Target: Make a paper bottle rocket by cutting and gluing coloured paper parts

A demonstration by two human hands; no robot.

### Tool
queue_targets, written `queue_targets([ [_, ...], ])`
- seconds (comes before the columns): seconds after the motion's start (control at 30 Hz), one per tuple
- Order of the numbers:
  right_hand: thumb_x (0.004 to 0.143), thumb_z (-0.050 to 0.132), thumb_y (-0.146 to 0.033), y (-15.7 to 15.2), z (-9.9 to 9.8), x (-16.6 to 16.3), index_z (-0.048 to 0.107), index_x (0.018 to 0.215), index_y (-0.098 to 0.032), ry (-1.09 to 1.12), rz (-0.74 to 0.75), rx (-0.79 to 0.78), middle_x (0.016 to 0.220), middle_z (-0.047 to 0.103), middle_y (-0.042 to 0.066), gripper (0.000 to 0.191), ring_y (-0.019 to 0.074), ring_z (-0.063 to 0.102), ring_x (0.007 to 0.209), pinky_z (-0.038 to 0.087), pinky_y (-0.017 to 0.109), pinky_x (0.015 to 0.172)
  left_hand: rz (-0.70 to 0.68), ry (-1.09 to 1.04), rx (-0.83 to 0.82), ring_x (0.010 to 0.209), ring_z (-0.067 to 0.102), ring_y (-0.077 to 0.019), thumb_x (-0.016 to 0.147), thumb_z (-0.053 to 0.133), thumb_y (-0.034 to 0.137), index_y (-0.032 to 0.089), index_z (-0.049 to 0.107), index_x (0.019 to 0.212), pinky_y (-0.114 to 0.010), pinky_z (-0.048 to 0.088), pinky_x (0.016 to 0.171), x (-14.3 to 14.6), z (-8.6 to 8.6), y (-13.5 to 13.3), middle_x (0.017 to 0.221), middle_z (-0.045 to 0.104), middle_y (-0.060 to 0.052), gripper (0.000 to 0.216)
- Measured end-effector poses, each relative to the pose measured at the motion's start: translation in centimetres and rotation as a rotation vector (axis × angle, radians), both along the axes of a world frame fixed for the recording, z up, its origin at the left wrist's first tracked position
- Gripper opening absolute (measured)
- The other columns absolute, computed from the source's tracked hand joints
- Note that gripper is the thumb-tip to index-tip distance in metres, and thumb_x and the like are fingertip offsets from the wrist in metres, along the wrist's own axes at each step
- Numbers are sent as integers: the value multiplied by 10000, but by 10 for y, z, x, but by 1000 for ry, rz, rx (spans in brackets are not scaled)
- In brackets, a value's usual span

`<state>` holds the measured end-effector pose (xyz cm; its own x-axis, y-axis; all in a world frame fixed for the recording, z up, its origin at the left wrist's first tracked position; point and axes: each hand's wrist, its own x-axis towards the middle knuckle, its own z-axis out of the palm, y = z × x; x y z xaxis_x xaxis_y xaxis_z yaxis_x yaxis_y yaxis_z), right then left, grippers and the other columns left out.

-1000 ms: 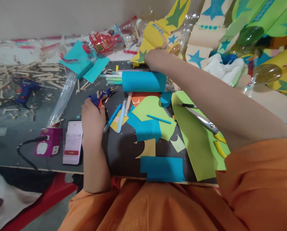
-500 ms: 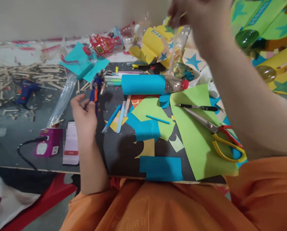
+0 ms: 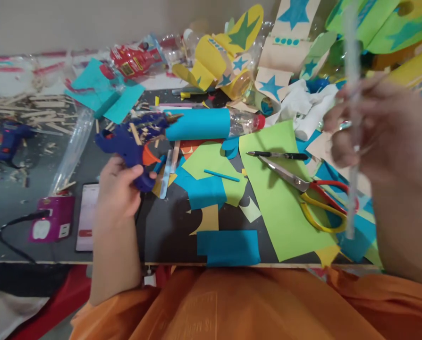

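My left hand (image 3: 117,191) grips a blue glue gun (image 3: 133,141) with an orange trigger, lifted just above the dark board, its nozzle pointing right toward a bottle wrapped in blue paper (image 3: 198,123). My right hand (image 3: 377,137), blurred by motion, is raised at the right and pinches a long clear glue stick (image 3: 352,118) held upright. Below it lie scissors (image 3: 312,193) with red and yellow handles and a black pen (image 3: 278,155) on a light green sheet (image 3: 285,189).
Cut blue, green and yellow paper (image 3: 211,184) covers the board. A phone (image 3: 87,217) and a purple plug adapter (image 3: 50,225) lie at the left, with a second glue gun (image 3: 9,141) among wooden sticks. Paper-covered bottle rockets (image 3: 232,56) crowd the back and right.
My right hand has come away from the back of the table toward me with the clear stick. My left hand has lifted the glue gun and turned it level.
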<state>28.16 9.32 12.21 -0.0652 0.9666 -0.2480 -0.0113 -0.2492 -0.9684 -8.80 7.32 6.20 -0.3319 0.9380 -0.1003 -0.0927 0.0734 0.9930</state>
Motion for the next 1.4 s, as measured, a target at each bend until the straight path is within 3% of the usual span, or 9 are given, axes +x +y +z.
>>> queue_targets([
  [0.07,912,593,-221,-18,-16,-16,546,767,-242,140,15,-90,478,473,-102,154,54,408,250,262,190,272,-130,71,37,446,580,-98,570,825,245,205,617,878,-236,504,426,13,0,-10,696,691,40,374],
  [0.2,927,603,-440,-42,-52,-44,583,909,-235,187,192,-170,430,393,-133,207,62,377,274,295,193,301,-298,403,91,535,659,-140,755,755,328,207,646,971,-265,566,548,31,-3,-27,704,682,32,271],
  [0.27,922,594,-410,-48,-66,-55,585,1045,-249,140,219,-157,475,499,-109,203,103,496,360,424,233,399,-328,600,114,733,726,-200,787,726,374,210,679,1020,-298,594,659,36,-6,-31,842,733,-8,289],
  [0.4,827,644,-317,-54,-80,-72,603,805,-237,72,195,-69,692,617,-13,94,131,580,589,487,269,555,-405,775,199,986,731,-257,902,567,421,211,637,1264,-353,604,817,40,-17,-34,1203,724,-90,424],
  [0.63,859,649,-494,-64,-95,-92,582,747,-213,238,210,-85,762,663,20,310,153,644,649,540,310,647,-352,1104,555,1215,661,-265,985,480,340,229,523,1404,-386,542,1010,47,-40,-32,1294,695,-112,435],
  [0.8,928,569,-510,-70,-103,-97,633,763,-200,74,344,81,769,663,38,357,158,606,702,477,297,662,-294,1133,551,1207,657,-267,1001,476,358,233,473,1444,-381,529,1008,53,-53,-30,1297,676,-133,460],
  [1.0,982,462,-503,-71,-107,-97,646,831,-187,-49,460,186,792,640,41,396,143,538,675,427,281,633,-281,1110,524,1225,634,-252,1009,466,396,215,470,1402,-369,531,1002,59,-53,-32,1291,660,-136,432],
  [1.23,996,434,-464,-73,-108,-96,642,843,-192,-101,494,227,771,638,41,375,153,566,688,442,280,652,-229,1053,524,1172,642,-235,984,518,363,241,489,1209,-401,563,957,64,-54,-35,1180,655,-115,258],
  [1.4,1002,410,-444,-73,-107,-96,635,831,-202,-142,467,185,745,640,33,372,144,529,629,420,282,608,-152,1043,585,1120,630,-232,922,624,287,263,464,1165,-387,560,911,65,-56,-37,1137,603,-102,292],
])
